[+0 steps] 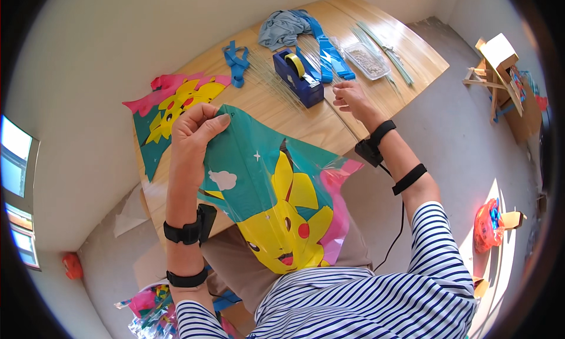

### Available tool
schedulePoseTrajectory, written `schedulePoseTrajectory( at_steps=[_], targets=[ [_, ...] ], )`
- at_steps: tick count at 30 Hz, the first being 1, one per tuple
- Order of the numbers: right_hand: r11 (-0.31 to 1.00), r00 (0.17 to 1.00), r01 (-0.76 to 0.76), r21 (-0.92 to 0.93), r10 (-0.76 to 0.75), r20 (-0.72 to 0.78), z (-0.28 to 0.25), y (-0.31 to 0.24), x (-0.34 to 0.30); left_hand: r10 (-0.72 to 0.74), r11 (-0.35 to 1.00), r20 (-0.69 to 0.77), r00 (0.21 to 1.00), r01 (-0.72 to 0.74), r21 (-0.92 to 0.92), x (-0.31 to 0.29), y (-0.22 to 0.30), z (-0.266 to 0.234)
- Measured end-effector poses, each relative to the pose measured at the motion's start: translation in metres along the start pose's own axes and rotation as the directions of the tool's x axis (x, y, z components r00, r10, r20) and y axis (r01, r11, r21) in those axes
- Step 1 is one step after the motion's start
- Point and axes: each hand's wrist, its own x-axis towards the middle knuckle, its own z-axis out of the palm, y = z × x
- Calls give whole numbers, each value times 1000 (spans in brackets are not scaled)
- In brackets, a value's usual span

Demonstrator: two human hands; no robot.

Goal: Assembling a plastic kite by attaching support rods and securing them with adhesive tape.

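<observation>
My left hand point(197, 130) is closed in a pinch on the top corner of a thin plastic kite sail point(247, 162). The sail is teal, yellow and pink with a cartoon figure, and it hangs down over my lap. My right hand point(356, 100) is over the table's near edge with its fingers curled together; whatever they may hold is too small to make out. Just left of that hand stands a dark blue tape dispenser point(300, 87) with a yellow roll. Beyond it is a clear plastic box point(368, 61) of small pale pieces.
Similar sails point(188, 97) lie at the table's left. Blue ribbon point(236, 62), a wider blue strip point(331, 56), a grey-blue cloth point(282, 30) and thin clear rods point(391, 55) lie across the wooden table point(406, 33). A red bag point(487, 226) sits on the floor at right.
</observation>
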Motion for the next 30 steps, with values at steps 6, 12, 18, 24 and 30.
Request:
schedulePoseTrajectory(
  at_steps=[6,12,18,24,30],
  targets=[
    [991,991,102,81,-108,77,27,-16,32,-47,999,26,999,47,-4,6,-3,4],
    [994,995,91,-63,-88,45,37,-23,48,-54,998,-5,999,54,-18,10,-11,4],
    [993,993,114,-19,-113,32,40,-17,57,-63,997,-14,998,63,-49,12,-17,5],
    [974,976,183,132,-196,93,26,4,62,-60,997,-30,998,58,-42,12,-20,5],
    [963,974,174,206,-199,109,31,19,46,-72,997,-31,997,70,-34,12,-18,5]
  ],
)
